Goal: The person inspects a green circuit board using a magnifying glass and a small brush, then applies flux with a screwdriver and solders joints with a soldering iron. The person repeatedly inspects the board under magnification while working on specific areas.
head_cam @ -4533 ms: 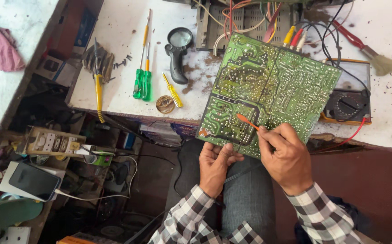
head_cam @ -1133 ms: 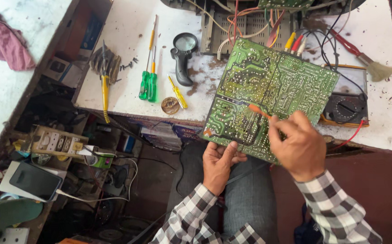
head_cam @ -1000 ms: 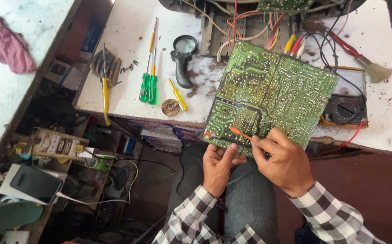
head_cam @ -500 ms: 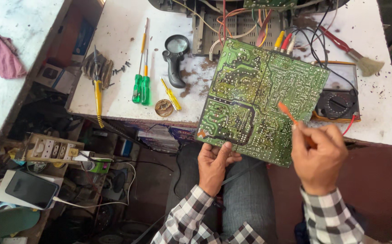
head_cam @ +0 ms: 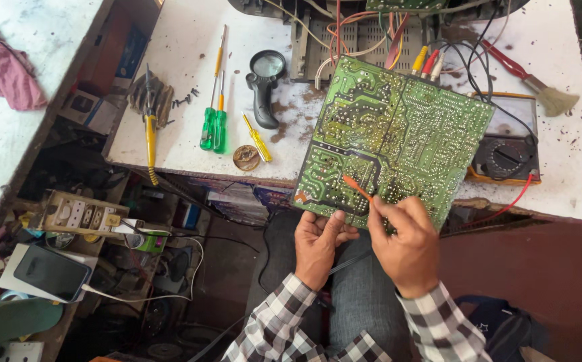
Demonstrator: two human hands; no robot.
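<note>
Left hand: the left hand (head_cam: 317,243) is raised palm-up under the near edge of the green circuit board (head_cam: 398,137), fingers curled together around that edge, thumb on the solder side.
Right hand: the right hand (head_cam: 408,238) sits just right of the left, knuckles toward the camera, thumb and forefinger pinching an orange probe (head_cam: 358,189).
Probe: slim, slanting up and left from the fingers, its tip touching the board's lower middle.
Circuit board: solder side up, tilted, its far edge leaning over the near edge of the white tabletop (head_cam: 170,134), its near edge held above the person's lap.
Sleeves: both wrists show black-and-white checked cuffs; grey trousers lie below.
Tabletop, centre: a black-handled magnifying glass (head_cam: 264,84) lies just left of the board; two green-handled screwdrivers (head_cam: 214,124) lie side by side further left, a small yellow screwdriver (head_cam: 257,137) and a round brass-coloured tin (head_cam: 246,157) near the front edge.
Tabletop, left: a soldering iron with a yellow handle (head_cam: 150,134) hangs over the front edge.
Tabletop, right: an analogue multimeter (head_cam: 512,144) is partly under the board, with a red lead curving off the front edge; a brush with a red handle (head_cam: 535,84) lies toward the far right corner.
Room: a cluttered lower shelf at left holds a switch panel (head_cam: 80,214) and a dark phone (head_cam: 49,271); a pink cloth (head_cam: 3,67) rests on the neighbouring surface.
</note>
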